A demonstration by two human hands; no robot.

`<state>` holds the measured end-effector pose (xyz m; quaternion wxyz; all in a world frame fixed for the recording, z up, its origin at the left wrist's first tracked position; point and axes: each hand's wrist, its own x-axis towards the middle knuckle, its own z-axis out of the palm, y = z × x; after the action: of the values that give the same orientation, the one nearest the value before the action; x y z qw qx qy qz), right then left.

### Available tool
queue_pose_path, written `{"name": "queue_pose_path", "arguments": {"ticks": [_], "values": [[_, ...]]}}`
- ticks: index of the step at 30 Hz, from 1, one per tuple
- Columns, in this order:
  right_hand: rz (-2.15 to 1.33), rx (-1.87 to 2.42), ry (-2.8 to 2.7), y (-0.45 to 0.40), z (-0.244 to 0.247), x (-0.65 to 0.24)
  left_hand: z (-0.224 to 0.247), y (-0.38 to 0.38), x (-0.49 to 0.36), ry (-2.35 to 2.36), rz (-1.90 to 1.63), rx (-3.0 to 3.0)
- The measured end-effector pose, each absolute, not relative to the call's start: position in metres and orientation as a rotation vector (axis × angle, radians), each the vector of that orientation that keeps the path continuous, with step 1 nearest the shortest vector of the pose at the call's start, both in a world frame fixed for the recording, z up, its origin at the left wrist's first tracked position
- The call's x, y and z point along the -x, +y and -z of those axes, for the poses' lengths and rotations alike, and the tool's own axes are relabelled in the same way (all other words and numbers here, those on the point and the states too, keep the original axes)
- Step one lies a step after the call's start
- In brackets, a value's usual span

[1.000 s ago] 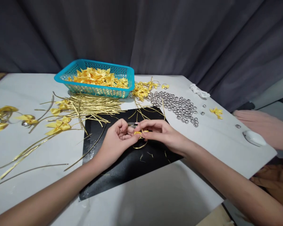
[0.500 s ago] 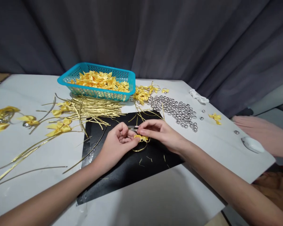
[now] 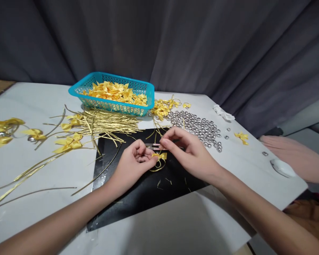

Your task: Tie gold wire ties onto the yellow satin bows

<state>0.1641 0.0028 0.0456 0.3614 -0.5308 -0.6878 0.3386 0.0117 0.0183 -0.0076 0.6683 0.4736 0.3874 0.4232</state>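
My left hand (image 3: pixel 138 156) is closed, its thumb and forefinger pinching a yellow ribbon bow (image 3: pixel 162 156) over the black mat (image 3: pixel 138 194). A loop of gold cord (image 3: pixel 157 170) hangs beneath the bow. Just above it, a small slim metal tool (image 3: pixel 152 145) with two arms spans the gap between my hands; its exact kind is unclear. My right hand (image 3: pixel 187 147) has thumb and forefinger pressed together near the tool's right end and a thin gold strand. What sits in that pinch is too small to make out.
Behind the mat stands a blue basket (image 3: pixel 111 104) of yellow bows. Gold cords (image 3: pixel 108 121) lie in front of it, silver beads (image 3: pixel 199 127) to the right. Finished-looking bows with cords (image 3: pixel 69 142) are at left. A white mouse-shaped object (image 3: pixel 283 168) rests near the right edge.
My right hand has shifted a little to the right and up, away from my left fingers, uncovering more of the bow and the metal tool. My left hand keeps its pinch.
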Motion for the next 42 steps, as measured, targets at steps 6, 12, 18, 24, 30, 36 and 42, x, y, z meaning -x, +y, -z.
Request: {"name": "queue_pose_path", "arguments": {"ticks": [6,12,18,24,30,36,42], "values": [[-1.059,1.357,-1.516,0.002,-0.058,-0.159,0.009,0.018,-0.013,0.864,-0.963,-1.059],[-1.208,1.336,-1.245,-0.002,-0.069,-0.156,0.010,0.019,-0.012,0.867,-0.940,-1.038],[-1.206,1.329,-1.234,-0.003,-0.071,-0.155,0.012,0.020,-0.011,0.860,-0.938,-1.017],[-1.201,1.313,-1.191,0.004,-0.073,-0.156,0.011,0.021,-0.012,0.910,-0.932,-1.006],[-1.256,1.283,-1.160,0.009,-0.078,-0.155,0.014,0.023,-0.014,0.934,-0.948,-1.036],[-1.437,1.271,-0.978,0.009,-0.083,-0.152,0.014,0.023,-0.015,0.975,-0.946,-1.082],[-1.554,1.255,-0.784,0.010,-0.089,-0.149,0.016,0.025,-0.014,0.987,-0.946,-1.154]]}}
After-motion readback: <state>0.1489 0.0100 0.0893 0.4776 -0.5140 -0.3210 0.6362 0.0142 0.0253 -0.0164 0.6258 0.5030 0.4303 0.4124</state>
